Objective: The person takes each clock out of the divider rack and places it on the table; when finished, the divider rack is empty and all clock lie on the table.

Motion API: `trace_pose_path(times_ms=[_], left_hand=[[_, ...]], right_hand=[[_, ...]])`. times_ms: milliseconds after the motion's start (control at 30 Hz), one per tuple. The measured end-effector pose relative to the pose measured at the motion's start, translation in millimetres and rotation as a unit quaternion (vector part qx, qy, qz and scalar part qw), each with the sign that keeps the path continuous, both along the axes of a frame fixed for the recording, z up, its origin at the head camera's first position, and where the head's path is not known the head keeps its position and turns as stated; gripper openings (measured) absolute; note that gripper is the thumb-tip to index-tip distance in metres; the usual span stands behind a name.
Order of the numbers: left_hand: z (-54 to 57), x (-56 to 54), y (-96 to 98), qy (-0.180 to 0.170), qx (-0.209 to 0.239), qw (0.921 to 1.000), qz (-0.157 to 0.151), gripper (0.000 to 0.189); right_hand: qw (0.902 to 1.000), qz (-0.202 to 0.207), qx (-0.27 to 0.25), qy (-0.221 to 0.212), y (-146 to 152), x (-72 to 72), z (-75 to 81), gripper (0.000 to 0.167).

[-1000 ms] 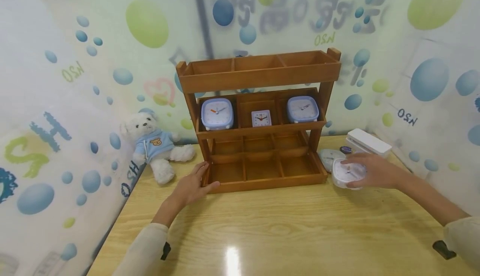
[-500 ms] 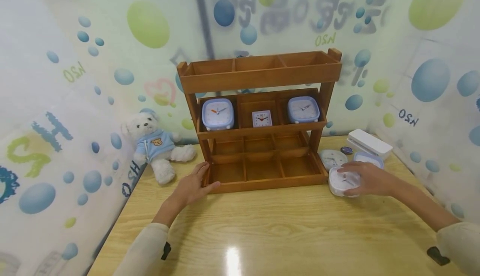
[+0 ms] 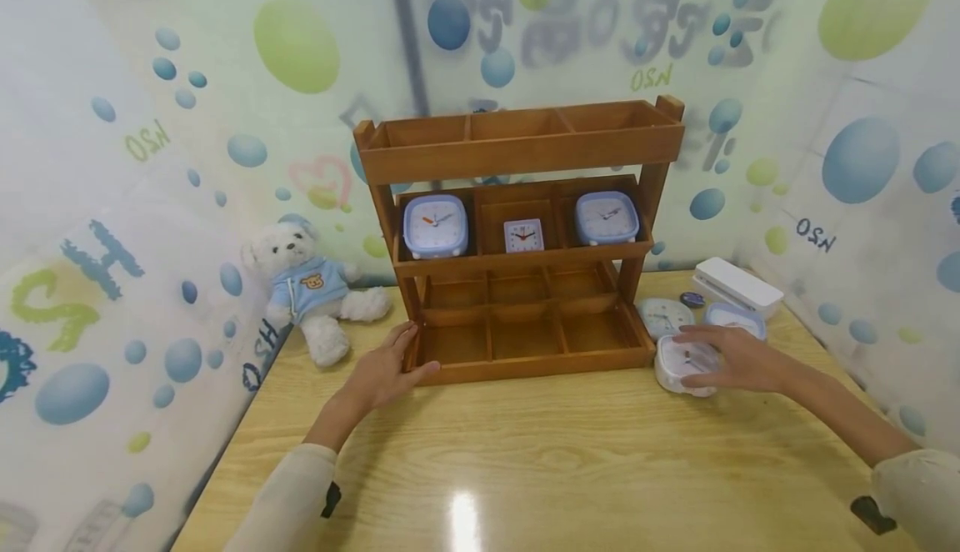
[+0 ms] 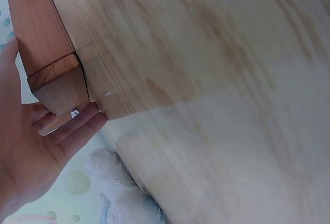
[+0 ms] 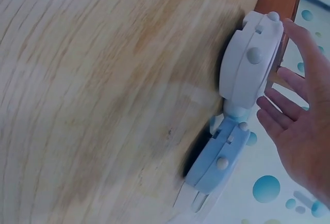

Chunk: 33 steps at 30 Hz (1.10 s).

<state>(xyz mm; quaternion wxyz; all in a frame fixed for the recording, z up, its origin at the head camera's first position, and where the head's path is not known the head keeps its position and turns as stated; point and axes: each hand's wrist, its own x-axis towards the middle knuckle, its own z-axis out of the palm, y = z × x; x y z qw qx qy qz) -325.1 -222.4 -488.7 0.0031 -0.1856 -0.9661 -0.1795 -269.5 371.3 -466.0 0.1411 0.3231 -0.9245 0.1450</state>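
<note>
At the right, a white alarm clock (image 3: pixel 675 366) lies face up on the table. My right hand (image 3: pixel 738 358) spreads over it; in the right wrist view, thumb and fingertips are at the edges of the white clock (image 5: pixel 245 62), fingers fairly straight. My left hand (image 3: pixel 381 371) rests against the left front corner of a brown wooden shelf (image 3: pixel 525 370), thumb along the front, fingers on the side. The middle tier bears a blue clock (image 3: pixel 435 227) at left, a small square clock (image 3: pixel 522 237) in the centre and another blue clock (image 3: pixel 607 218) at right.
Beside the right hand lie a pale round-cornered clock (image 3: pixel 665 316), a blue-rimmed clock (image 3: pixel 738 318), a small dark oval object (image 3: pixel 692 299) and a white box-like object (image 3: pixel 738 285). A white plush bear (image 3: pixel 307 285) in a blue top sits left of the shelf.
My right hand has brought the white clock slightly left and towards me, down onto the table, uncovering the blue-rimmed clock behind. Its fingers now lie looser. The left hand has stayed in place.
</note>
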Motion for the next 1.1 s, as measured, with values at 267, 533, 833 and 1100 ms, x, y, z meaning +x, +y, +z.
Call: trace_pose_path(times_ms=[267, 533, 833, 1100], left_hand=[[3.1, 3.1, -1.4, -0.004, -0.003, 1.0000, 0.002, 0.102], [5.0, 4.9, -1.9, -0.003, -0.004, 1.0000, 0.004, 0.100], [4.0, 6.7, -3.1, -0.010, 0.003, 0.9999, 0.006, 0.101], [3.3, 2.9, -0.7, 0.001, 0.007, 1.0000, -0.001, 0.101]], right_hand=[[0.9971, 0.020, -0.049, 0.055, -6.6, -4.2, 11.1, 0.062], [0.9812, 0.051, -0.115, 0.147, -17.3, -15.7, 49.3, 0.065], [0.9774, 0.038, -0.128, 0.164, -43.7, -30.5, 106.1, 0.064], [0.9740, 0.064, -0.120, 0.181, -66.2, -50.7, 138.6, 0.065]])
